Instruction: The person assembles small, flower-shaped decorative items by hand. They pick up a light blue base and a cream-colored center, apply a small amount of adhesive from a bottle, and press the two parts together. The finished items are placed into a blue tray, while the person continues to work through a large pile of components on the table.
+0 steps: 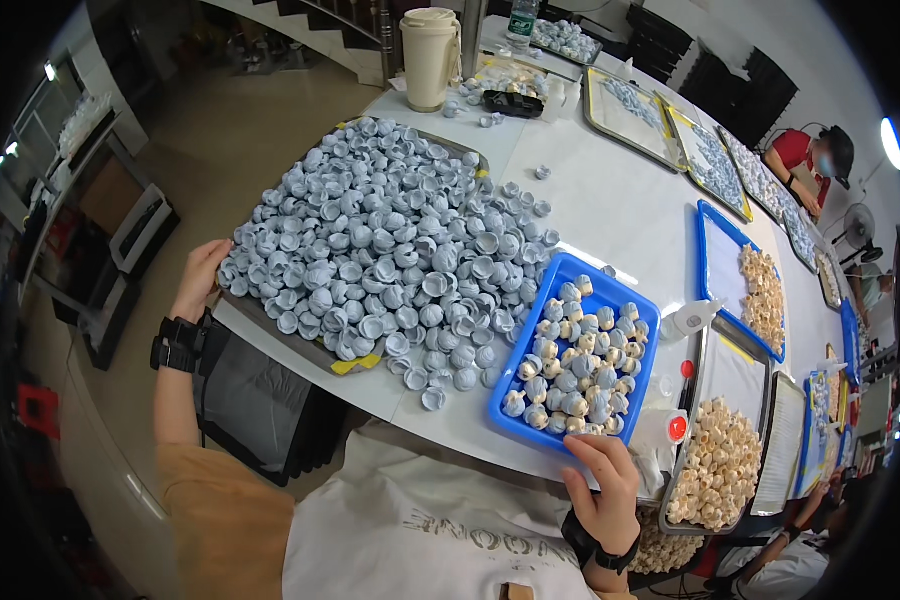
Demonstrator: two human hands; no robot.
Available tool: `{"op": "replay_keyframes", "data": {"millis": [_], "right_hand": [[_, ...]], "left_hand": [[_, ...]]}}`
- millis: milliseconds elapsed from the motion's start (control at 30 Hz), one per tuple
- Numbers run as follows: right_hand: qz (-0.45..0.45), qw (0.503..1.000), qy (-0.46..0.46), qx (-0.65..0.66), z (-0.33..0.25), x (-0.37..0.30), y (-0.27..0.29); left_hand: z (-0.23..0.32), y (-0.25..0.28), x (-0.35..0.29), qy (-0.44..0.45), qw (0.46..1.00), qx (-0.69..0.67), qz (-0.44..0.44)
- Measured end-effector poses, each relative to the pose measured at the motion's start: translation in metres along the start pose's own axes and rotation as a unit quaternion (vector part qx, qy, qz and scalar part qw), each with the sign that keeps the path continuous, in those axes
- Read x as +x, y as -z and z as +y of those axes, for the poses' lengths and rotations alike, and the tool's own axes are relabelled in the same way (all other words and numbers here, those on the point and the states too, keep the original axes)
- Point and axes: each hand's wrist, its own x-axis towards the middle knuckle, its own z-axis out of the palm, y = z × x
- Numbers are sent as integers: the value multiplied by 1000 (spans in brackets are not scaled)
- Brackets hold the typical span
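1. Left hand (202,277) at 9 o'clock, fingers curled over the left rim of the big metal tray (300,345), gripping it.
2. The big metal tray carries a heaped pile of small blue-grey cup-shaped pieces (380,250); some spill off its right and lower rims onto the white desk (610,210).
3. Right hand (606,486) at 5 o'clock, thumb and fingers closed on the near edge of the blue plastic tray (547,305).
4. The blue plastic tray sits just right of the pile, holding blue-grey and cream pieces (575,360) mixed, about full.
5. At 4 o'clock, a metal tray with a heap of cream pieces (715,465) in its near half.
6. At 3 o'clock, a second blue tray (715,260) with cream pieces along its right side.
7. At 12 o'clock, a tall cream lidded cup (430,55) stands upright on the desk; a small black dish (513,102) lies just beside it.
8. At 1 to 2 o'clock, yellow-rimmed flat trays (630,110) of blue-grey pieces in a row; another person in red (805,160) leans over them.
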Motion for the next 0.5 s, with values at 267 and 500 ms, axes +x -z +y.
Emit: {"op": "replay_keyframes", "data": {"millis": [267, 500], "right_hand": [[-4, 1000, -8, -5, 3, 0, -1], [-4, 1000, -16, 2, 3, 1, -2]], "left_hand": [[8, 30, 3, 43, 996, 0, -79], [12, 40, 24, 50, 992, 88, -74]]}}
